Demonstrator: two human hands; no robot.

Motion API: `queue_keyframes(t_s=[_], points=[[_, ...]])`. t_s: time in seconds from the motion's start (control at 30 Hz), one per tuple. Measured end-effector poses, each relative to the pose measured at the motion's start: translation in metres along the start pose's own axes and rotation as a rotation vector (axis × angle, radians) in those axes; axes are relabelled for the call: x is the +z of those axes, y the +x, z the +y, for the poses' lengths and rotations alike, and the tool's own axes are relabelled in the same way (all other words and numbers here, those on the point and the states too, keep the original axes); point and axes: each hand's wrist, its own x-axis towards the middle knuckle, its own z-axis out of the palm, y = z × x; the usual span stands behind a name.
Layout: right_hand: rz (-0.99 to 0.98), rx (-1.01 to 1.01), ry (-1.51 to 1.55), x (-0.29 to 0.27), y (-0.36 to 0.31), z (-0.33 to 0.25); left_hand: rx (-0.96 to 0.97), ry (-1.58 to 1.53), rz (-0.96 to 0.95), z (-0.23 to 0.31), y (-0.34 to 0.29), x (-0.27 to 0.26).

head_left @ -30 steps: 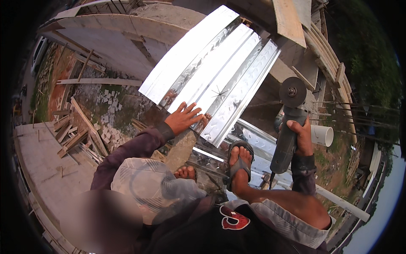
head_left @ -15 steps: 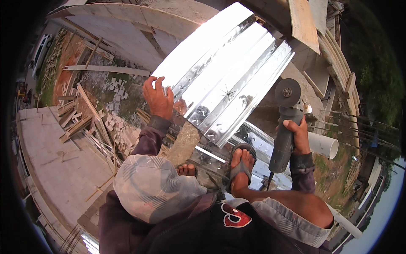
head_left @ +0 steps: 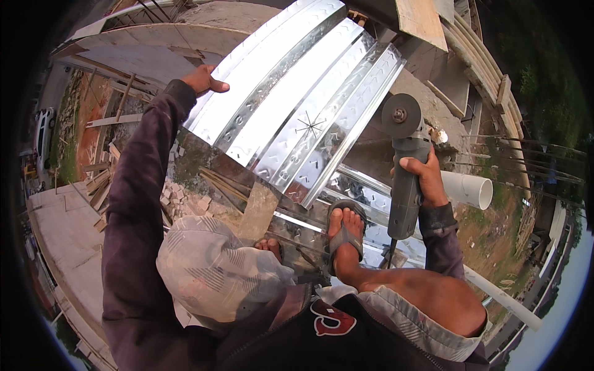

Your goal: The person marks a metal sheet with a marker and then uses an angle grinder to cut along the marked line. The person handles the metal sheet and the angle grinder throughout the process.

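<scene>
A shiny ribbed metal decking sheet point(head_left: 284, 99) lies tilted in front of me, with a black star-shaped mark point(head_left: 309, 125) drawn near its near right part. My left hand point(head_left: 205, 81) grips the sheet's left edge, thumb on top; its other fingers are mostly hidden. In my right hand point(head_left: 427, 176) is a grey angle grinder point(head_left: 406, 195), held upright to the right of the sheet. Its disc point(head_left: 401, 115) points away from me and stands apart from the metal. The cord leaves the grinder's lower end.
My sandaled right foot point(head_left: 346, 235) stands on more metal sheeting point(head_left: 365, 191); my left foot point(head_left: 269, 247) is beside a concrete beam point(head_left: 258, 210). A white pipe point(head_left: 470, 188) lies right of the grinder. Scrap lumber and rubble point(head_left: 185, 198) lie below on the left. Plywood point(head_left: 421, 25) stands at the far right.
My left hand has moved farther away and left, from above the sheet's near corner to gripping its left edge. The sheet sits slightly farther left in view. The grinder stays in my right hand.
</scene>
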Motion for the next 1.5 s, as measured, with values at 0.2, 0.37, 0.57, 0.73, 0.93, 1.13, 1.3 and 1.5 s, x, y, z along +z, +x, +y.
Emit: queue_keyframes(t_s=[0.2,0.37,0.57,0.73,0.93,1.13,1.3,1.5], points=[[-0.087,-0.028,-0.108,-0.013,0.017,0.007,0.34,0.336,0.022,0.125,-0.008,-0.031],[-0.108,-0.125,-0.294,-0.01,0.029,0.013,0.321,0.427,0.073,0.224,-0.055,0.024],[-0.168,-0.121,-0.322,0.005,0.037,0.016,0.476,0.684,0.255,0.249,-0.099,0.068],[-0.218,-0.107,-0.334,0.016,0.042,0.028,0.635,0.993,0.466,0.256,-0.119,0.1],[-0.293,-0.109,-0.416,0.042,0.065,0.04,0.45,0.628,0.159,0.263,-0.132,0.109],[-0.318,-0.082,-0.445,0.062,0.083,0.034,0.686,1.004,0.334,0.261,-0.144,0.13],[-0.296,-0.166,-0.499,0.065,0.093,0.036,0.61,0.98,0.346,0.265,-0.152,0.142],[-0.341,-0.159,-0.572,0.061,0.094,0.03,0.563,0.977,0.339,0.272,-0.157,0.15]])
